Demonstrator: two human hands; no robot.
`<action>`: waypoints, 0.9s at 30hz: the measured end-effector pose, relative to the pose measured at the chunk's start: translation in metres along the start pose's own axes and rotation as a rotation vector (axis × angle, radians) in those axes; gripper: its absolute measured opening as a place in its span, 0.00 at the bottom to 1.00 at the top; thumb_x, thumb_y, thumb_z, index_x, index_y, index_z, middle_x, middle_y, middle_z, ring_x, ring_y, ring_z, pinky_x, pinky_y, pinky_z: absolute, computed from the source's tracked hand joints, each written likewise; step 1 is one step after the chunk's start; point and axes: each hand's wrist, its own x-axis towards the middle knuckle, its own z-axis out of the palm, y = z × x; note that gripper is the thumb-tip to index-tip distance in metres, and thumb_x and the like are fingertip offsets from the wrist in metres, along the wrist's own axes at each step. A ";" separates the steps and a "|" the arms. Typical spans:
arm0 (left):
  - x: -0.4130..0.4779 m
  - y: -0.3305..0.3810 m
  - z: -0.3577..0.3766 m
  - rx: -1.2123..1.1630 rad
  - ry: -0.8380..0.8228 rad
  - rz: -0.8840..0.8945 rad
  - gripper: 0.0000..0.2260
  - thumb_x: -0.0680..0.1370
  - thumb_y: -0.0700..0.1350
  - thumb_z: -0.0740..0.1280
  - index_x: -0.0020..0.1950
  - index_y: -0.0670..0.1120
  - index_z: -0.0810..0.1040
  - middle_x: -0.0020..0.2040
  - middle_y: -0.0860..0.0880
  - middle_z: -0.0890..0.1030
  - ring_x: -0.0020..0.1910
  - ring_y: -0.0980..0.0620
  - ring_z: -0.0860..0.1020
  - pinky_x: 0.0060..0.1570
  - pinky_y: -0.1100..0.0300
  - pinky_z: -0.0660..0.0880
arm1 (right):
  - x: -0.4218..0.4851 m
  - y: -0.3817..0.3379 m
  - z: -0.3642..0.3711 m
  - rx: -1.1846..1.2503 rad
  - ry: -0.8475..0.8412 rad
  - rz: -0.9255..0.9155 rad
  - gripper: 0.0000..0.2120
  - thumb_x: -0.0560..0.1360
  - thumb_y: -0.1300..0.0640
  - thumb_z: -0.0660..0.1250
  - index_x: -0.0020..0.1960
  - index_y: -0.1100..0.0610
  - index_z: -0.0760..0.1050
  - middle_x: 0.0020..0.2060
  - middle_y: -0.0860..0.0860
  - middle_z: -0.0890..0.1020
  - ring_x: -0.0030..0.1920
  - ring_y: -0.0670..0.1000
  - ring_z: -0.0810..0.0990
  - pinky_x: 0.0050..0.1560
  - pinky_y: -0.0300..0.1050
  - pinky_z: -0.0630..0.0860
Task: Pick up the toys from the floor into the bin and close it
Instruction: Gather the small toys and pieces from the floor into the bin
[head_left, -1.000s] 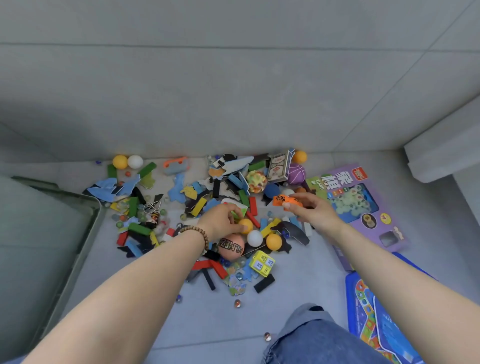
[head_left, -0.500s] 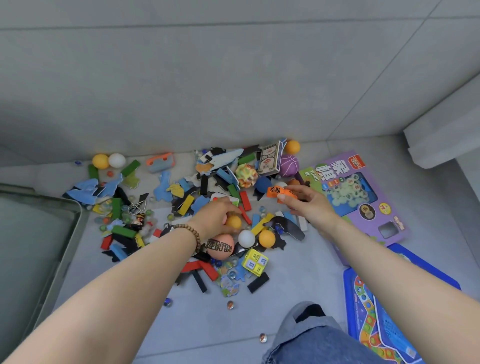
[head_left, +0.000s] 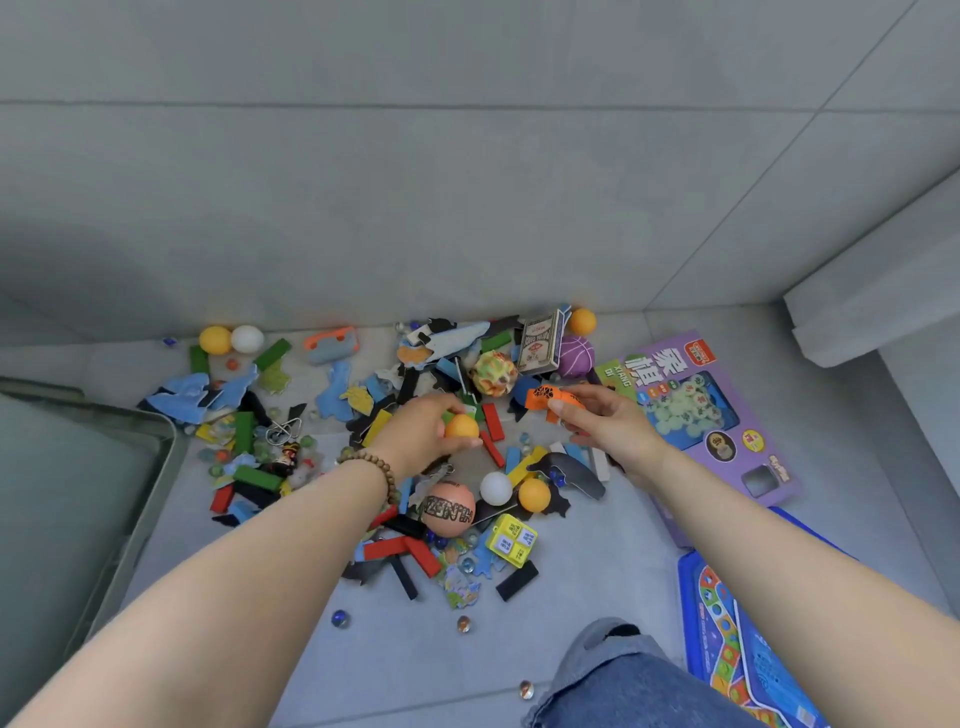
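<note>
A heap of small toys covers the grey floor against the wall: coloured wooden blocks, foam shapes, marbles and balls. My left hand (head_left: 423, 431), with a bead bracelet on the wrist, is shut on an orange ping-pong ball (head_left: 461, 427) above the middle of the heap. My right hand (head_left: 602, 423) pinches an orange patterned toy (head_left: 551, 399) just right of it. A pink lettered ball (head_left: 449, 508), a white ball (head_left: 495, 488) and another orange ball (head_left: 534, 494) lie below my hands. The translucent bin (head_left: 156, 467) stands at the left edge.
A purple board-game box (head_left: 727, 415) lies right of the heap, and a blue game board (head_left: 727, 623) lies at the lower right. A yellow cube (head_left: 511, 539) and loose marbles lie near my knee (head_left: 623, 675). A card box (head_left: 540, 343) leans by the wall.
My left hand closed on the orange ping-pong ball and raised it off the pile. My right hand lifted the orange patterned toy slightly. The camera shifted a little.
</note>
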 end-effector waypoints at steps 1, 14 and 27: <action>-0.006 0.002 -0.016 -0.036 0.034 -0.006 0.21 0.72 0.55 0.70 0.61 0.47 0.72 0.58 0.48 0.76 0.52 0.50 0.75 0.51 0.57 0.73 | -0.005 -0.011 0.003 -0.003 0.001 -0.012 0.17 0.71 0.52 0.72 0.58 0.52 0.75 0.55 0.54 0.80 0.50 0.51 0.80 0.43 0.38 0.77; -0.213 -0.060 -0.300 -0.535 0.623 -0.095 0.11 0.76 0.52 0.67 0.52 0.46 0.77 0.32 0.48 0.73 0.26 0.53 0.70 0.27 0.65 0.70 | -0.137 -0.248 0.211 0.010 -0.458 -0.223 0.18 0.78 0.42 0.57 0.58 0.50 0.77 0.47 0.53 0.84 0.43 0.49 0.78 0.54 0.45 0.77; -0.405 -0.325 -0.224 -1.033 0.895 -0.725 0.13 0.80 0.52 0.59 0.49 0.42 0.72 0.25 0.45 0.67 0.20 0.53 0.67 0.19 0.66 0.71 | -0.182 -0.204 0.532 -0.402 -0.899 0.260 0.15 0.83 0.53 0.48 0.55 0.59 0.71 0.46 0.54 0.76 0.40 0.50 0.77 0.45 0.43 0.75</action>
